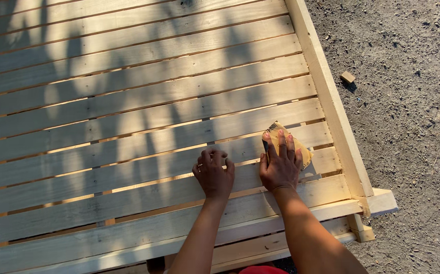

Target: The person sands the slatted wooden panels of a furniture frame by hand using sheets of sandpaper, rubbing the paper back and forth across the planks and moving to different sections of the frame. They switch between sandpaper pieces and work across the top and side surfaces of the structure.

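A large frame of pale wooden slats (128, 116) fills most of the head view. My right hand (279, 161) lies flat on a folded tan piece of sandpaper (303, 152), pressing it onto a slat near the frame's right side rail (331, 101). To its left, my left hand (214, 172) rests on the same slats with its fingers curled under and nothing visible in it. Both forearms reach in from the bottom edge.
Gravelly dirt ground (412, 127) lies to the right of the frame. A small wooden block (347, 77) sits on the dirt. A corner post end (382, 202) sticks out at the frame's lower right. Leafy shadows fall across the slats.
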A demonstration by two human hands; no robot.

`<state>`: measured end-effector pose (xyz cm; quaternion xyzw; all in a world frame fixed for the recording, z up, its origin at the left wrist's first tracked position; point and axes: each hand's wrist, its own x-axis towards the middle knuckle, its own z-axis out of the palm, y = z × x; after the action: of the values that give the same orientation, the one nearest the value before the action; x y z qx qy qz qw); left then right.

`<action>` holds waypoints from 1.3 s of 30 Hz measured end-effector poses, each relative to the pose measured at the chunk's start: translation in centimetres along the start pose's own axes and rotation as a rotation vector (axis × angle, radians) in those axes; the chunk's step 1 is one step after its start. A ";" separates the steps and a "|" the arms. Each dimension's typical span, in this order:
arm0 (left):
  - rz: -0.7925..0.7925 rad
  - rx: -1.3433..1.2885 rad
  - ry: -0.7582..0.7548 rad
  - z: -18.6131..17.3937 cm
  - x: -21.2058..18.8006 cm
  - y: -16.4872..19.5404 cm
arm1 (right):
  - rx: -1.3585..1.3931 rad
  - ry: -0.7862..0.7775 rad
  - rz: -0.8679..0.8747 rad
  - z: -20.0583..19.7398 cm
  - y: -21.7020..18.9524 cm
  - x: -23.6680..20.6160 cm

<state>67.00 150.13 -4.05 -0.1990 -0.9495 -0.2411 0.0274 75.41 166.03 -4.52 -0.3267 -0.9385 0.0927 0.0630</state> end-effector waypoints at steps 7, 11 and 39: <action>-0.074 0.256 -0.184 -2.1 -2.0 -4.0 | -0.041 -0.018 -0.205 -2.0 -0.8 -1.7; -0.107 0.231 -0.198 -1.9 -1.3 -3.6 | -0.078 -0.071 -0.322 -1.6 -1.9 -2.8; -0.089 0.190 -0.153 -2.5 -1.3 -3.2 | -0.110 -0.060 -0.215 -2.6 -4.9 -2.4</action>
<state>66.83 145.95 -3.49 -0.1712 -0.9752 -0.1351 -0.0372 74.76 161.12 -1.04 -0.2243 -0.9732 0.0436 0.0266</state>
